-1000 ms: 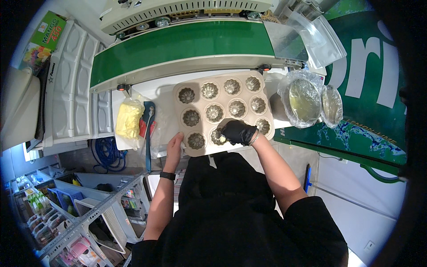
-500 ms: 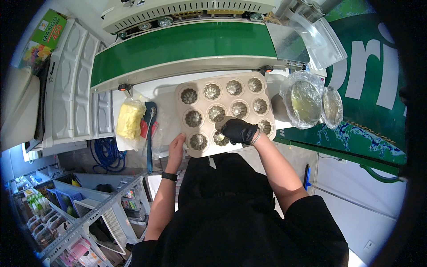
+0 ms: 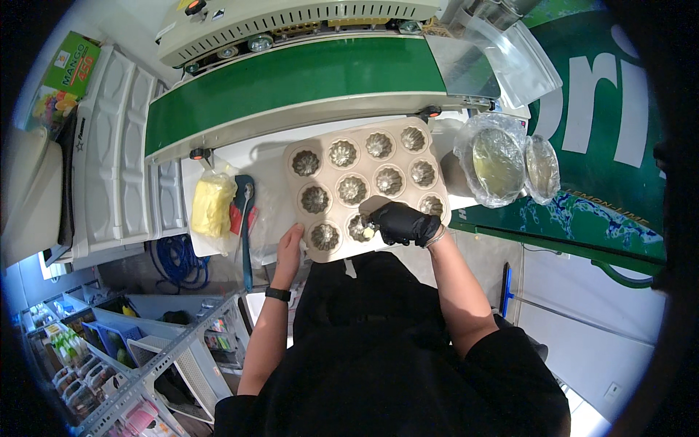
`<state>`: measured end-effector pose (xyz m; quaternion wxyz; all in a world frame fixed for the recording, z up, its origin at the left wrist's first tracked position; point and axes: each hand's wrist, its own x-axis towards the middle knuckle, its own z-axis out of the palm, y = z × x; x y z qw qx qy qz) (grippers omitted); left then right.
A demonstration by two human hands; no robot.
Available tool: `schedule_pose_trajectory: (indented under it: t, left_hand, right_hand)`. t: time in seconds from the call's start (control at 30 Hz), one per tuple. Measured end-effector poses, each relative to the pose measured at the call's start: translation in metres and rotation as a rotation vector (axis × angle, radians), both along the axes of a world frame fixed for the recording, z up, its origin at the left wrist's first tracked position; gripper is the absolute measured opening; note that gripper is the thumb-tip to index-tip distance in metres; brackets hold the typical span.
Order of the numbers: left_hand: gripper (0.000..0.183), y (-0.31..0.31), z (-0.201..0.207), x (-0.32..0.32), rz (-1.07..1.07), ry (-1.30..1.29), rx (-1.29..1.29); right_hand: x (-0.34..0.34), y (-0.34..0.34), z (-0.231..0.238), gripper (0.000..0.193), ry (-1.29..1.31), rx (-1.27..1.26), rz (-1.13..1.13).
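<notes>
A beige fluted cake pan point(image 3: 333, 173) with twelve cups, in three rows of four, lies on the white counter point(image 3: 251, 149), right in front of the person, its near edge seeming to reach past the counter's edge. The right hand point(image 3: 403, 223), in a black glove, is over the nearest row, its fingertips pinching a small pale yellow piece point(image 3: 368, 233) at the second cup from the left; the hand covers most of the third cup. The left hand point(image 3: 290, 247), bare, has its fingers against the pan's left side near the front corner; whether they curl under the rim cannot be told. A dark wristband point(image 3: 277, 293) circles the left wrist.

Left of the pan, a block of butter point(image 3: 212, 205) sits on its opened wrapping. Between butter and pan lies a dark blue spatula point(image 3: 246, 251), its handle pointing toward the person, with a metal spoon point(image 3: 249, 191) against its blade and a flat red item point(image 3: 249, 218) beside it. Right of the pan stand a large plastic-covered bowl point(image 3: 497, 164) and a smaller plastic-covered container point(image 3: 542, 170). Behind the pan, a green conveyor belt point(image 3: 291, 84) runs across.
</notes>
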<state>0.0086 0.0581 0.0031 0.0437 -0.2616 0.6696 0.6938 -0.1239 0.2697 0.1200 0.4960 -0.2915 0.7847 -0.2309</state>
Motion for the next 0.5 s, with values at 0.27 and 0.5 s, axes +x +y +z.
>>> schedule_pose_trajectory:
  t: [0.27, 0.5]
  left_hand:
    - [0.035, 0.004, 0.006, -0.003, 0.023, -0.021, 0.051]
    - [0.034, 0.002, 0.005, -0.001, 0.006, -0.006, 0.059]
  right_hand:
    - [0.022, -0.004, -0.089, 0.025, 0.596, -0.201, 0.365]
    - [0.018, -0.011, -0.090, 0.017, 0.261, -0.164, 0.073]
